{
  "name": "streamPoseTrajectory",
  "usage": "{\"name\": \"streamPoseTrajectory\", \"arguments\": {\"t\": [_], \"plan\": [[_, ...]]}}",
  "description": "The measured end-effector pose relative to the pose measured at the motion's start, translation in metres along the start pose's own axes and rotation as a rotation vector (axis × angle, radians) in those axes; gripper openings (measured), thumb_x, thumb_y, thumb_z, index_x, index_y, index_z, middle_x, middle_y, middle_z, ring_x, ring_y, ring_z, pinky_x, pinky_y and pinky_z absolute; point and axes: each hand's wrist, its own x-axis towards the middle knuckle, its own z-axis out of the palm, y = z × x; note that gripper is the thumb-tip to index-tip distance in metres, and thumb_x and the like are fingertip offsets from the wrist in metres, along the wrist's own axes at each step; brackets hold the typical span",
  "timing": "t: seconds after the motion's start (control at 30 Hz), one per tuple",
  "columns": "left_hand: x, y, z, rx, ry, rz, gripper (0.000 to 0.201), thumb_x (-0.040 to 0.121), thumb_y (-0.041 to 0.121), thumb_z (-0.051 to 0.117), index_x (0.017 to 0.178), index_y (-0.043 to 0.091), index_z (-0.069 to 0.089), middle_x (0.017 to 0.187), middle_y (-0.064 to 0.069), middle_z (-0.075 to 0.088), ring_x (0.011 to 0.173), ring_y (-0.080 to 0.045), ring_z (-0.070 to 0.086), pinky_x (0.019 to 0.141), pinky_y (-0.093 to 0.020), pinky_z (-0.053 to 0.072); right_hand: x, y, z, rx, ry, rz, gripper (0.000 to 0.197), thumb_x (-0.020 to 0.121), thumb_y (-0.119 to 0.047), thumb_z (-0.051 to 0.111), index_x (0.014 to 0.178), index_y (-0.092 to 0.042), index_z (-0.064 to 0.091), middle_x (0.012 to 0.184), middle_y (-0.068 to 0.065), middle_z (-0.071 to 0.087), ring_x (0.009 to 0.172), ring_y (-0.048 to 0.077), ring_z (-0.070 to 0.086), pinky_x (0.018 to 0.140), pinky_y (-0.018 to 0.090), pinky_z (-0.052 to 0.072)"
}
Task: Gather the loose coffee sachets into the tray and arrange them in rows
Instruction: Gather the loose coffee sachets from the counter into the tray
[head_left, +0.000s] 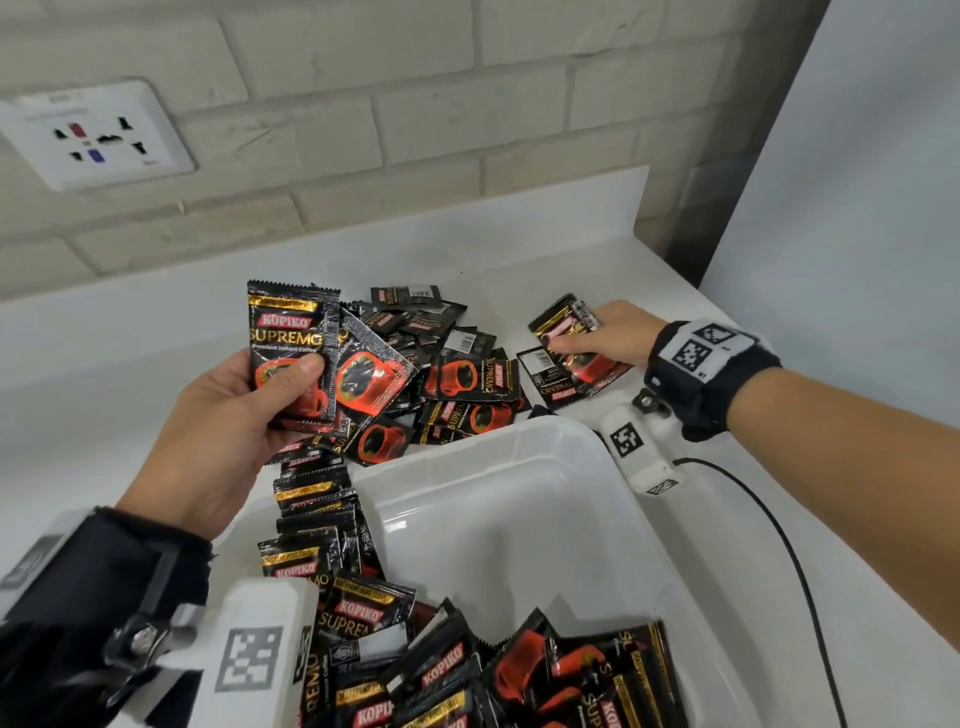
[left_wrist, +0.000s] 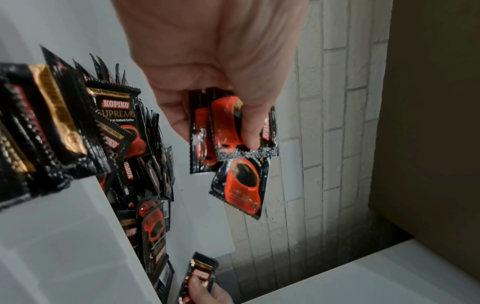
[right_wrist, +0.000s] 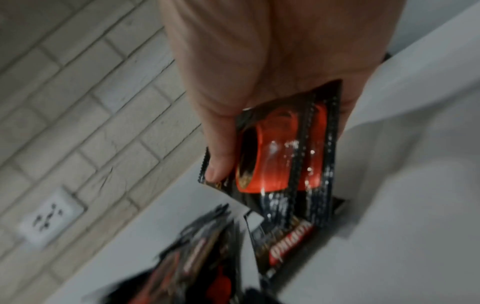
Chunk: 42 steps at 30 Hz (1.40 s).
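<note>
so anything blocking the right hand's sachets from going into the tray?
Nothing visible does. The right hand grips its sachets on the counter just beyond the tray, whose far half lies open and bare. Only the tray's low rim lies between; the loose pile sits off to the left.

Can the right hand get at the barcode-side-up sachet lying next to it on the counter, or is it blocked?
Probably yes: the barcode-up sachet lies at the right hand fingertips, nothing above it. But that hand already grips sachets, so adding one may be awkward.
</note>
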Motion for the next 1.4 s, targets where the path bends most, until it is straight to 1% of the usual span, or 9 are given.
{"name": "streamPoseTrajectory", "arguments": {"t": [0.3,0.53,0.63,0.73,0.9,1.0,1.2,1.3,1.4], "plan": [[-0.002,0.003,-0.001,0.023,-0.013,0.027,0.073,0.014,0.059,0.087,0.075,0.024,0.069,0.068,0.006,0.07,0.061,-0.005,0.066,0.053,-0.017,0.053,0.009,-0.009,0.027,-0.432,0.013,0.005,0.05,0.075,-0.02,0.075,0.116,-0.005,0.05,0.113,0.013,0.061,0.1,0.027,0.06,0.088,0.039,0.05],[-0.004,0.0,-0.004,0.003,-0.001,0.026,0.075,0.014,0.058,0.087,0.078,0.023,0.069,0.075,0.004,0.072,0.064,-0.006,0.068,0.053,-0.018,0.053,0.008,0.0,0.018,-0.133,0.055,0.048,0.078,0.072,-0.008,0.076,0.134,-0.013,0.027,0.115,0.012,0.053,0.081,0.022,0.058,0.063,0.028,0.051],[-0.006,-0.001,-0.007,0.013,0.006,0.029,0.076,0.015,0.058,0.087,0.079,0.022,0.068,0.077,0.004,0.073,0.066,-0.008,0.069,0.054,-0.019,0.054,0.004,0.004,0.0,-0.153,0.069,0.018,0.057,0.076,-0.016,0.073,0.126,-0.009,0.046,0.113,0.011,0.06,0.079,0.017,0.059,0.068,0.025,0.047],[-0.009,-0.002,-0.014,0.018,0.004,0.034,0.066,0.02,0.058,0.087,0.075,0.025,0.073,0.08,0.004,0.074,0.07,-0.008,0.069,0.057,-0.021,0.055,-0.01,0.008,-0.02,-0.117,0.071,0.017,0.03,0.08,-0.025,0.069,0.105,-0.011,0.06,0.087,0.004,0.065,0.067,0.012,0.06,0.062,0.022,0.048],[-0.01,-0.004,-0.018,0.012,-0.006,0.03,0.034,0.041,0.043,0.078,0.073,0.03,0.075,0.077,0.007,0.073,0.067,-0.005,0.069,0.057,-0.019,0.056,-0.038,0.016,-0.03,-0.137,-0.116,0.026,0.018,0.078,-0.028,0.071,0.091,-0.017,0.064,0.083,0.005,0.069,0.072,0.019,0.066,0.07,0.026,0.054],[-0.009,-0.003,-0.015,0.011,0.008,0.027,0.023,0.045,0.037,0.068,0.066,0.032,0.074,0.07,0.009,0.072,0.062,-0.003,0.068,0.053,-0.017,0.054,-0.045,0.019,-0.015,-0.207,-0.266,0.07,0.024,0.078,-0.027,0.071,0.098,-0.013,0.066,0.089,0.007,0.07,0.074,0.02,0.067,0.068,0.024,0.055],[-0.012,0.001,-0.016,0.029,-0.028,0.067,0.058,0.03,0.056,0.086,0.079,0.027,0.074,0.082,0.005,0.074,0.07,-0.007,0.069,0.06,-0.021,0.056,-0.046,0.012,0.014,-0.084,-0.272,0.096,0.039,0.078,-0.025,0.072,0.111,-0.006,0.062,0.103,0.011,0.067,0.082,0.023,0.064,0.074,0.027,0.053],[-0.012,0.001,-0.019,0.02,-0.011,0.069,0.063,0.026,0.058,0.087,0.079,0.026,0.074,0.083,0.005,0.074,0.071,-0.007,0.069,0.061,-0.021,0.057,-0.045,0.009,0.024,-0.256,-0.207,0.073,0.057,0.077,-0.022,0.074,0.125,-0.004,0.05,0.123,0.011,0.057,0.099,0.021,0.055,0.084,0.027,0.045],[-0.015,0.001,-0.018,-0.008,-0.006,0.065,0.062,0.024,0.057,0.087,0.076,0.026,0.074,0.081,0.004,0.074,0.07,-0.007,0.069,0.059,-0.021,0.056,-0.044,0.01,0.031,-0.343,-0.164,0.033,0.053,0.077,-0.018,0.072,0.122,-0.004,0.048,0.11,0.006,0.051,0.092,0.014,0.045,0.067,0.018,0.038]]}}
